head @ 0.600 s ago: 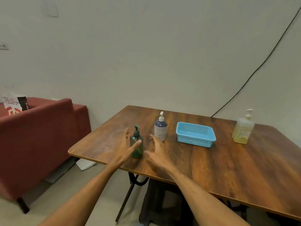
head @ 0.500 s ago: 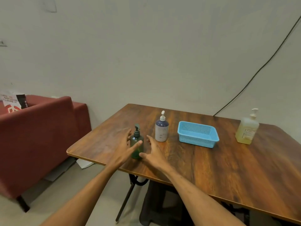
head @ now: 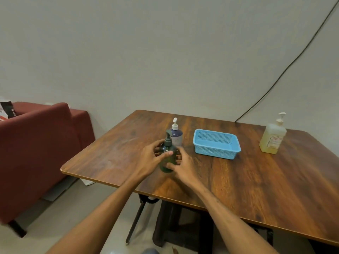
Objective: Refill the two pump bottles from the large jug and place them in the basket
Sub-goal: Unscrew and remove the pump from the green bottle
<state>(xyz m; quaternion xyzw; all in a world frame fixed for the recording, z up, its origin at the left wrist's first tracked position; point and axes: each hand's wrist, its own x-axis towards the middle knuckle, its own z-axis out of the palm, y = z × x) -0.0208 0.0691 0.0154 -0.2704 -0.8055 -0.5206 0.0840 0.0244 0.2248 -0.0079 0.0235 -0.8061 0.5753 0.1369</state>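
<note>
A small dark green pump bottle (head: 167, 145) stands upright near the table's left front part. My left hand (head: 150, 158) wraps its left side with the thumb across the front. My right hand (head: 180, 165) holds its lower right side. Just behind it stands a blue-and-white pump bottle (head: 176, 133) with a white pump. An empty light blue mesh basket (head: 216, 144) sits to the right of both. At the far right stands the large pale yellow jug (head: 272, 138) with a white pump top.
The brown wooden table (head: 256, 180) has a rounded left corner near my arms. A red sofa (head: 36, 143) stands to the left, apart from the table. A black cable (head: 286, 66) runs down the wall behind the jug.
Both hands have closed in from either side and now grip the green bottle. The view has shifted a little to the left.
</note>
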